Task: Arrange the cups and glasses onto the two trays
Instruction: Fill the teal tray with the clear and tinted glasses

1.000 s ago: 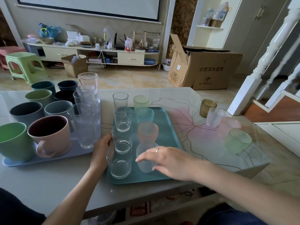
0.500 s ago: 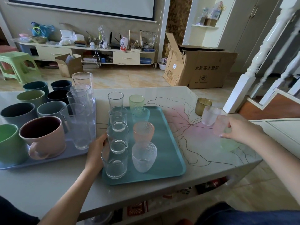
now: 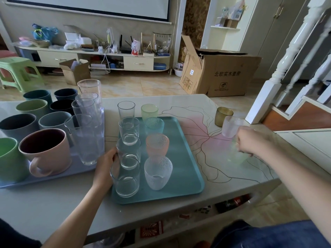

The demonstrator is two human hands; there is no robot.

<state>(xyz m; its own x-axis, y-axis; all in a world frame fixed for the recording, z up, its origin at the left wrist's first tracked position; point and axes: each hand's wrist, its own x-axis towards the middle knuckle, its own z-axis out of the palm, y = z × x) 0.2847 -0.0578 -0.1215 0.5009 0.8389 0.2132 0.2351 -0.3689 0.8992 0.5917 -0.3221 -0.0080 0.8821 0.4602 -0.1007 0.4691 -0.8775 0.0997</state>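
Behind, cardboard box (image 3: 217, 72) marked "北欧实木套房"

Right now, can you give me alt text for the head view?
A person's right hand grips a pale green cup on the table, while the left hand rests against clear glasses on a teal tray. Mugs fill a second tray.

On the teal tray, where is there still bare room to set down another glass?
The teal tray is bare along its right half, between the column of frosted textured glasses and the right rim. Its left side is crowded: clear tumblers stand close in a row, with the left hand beside them. The lilac tray looks nearly full.
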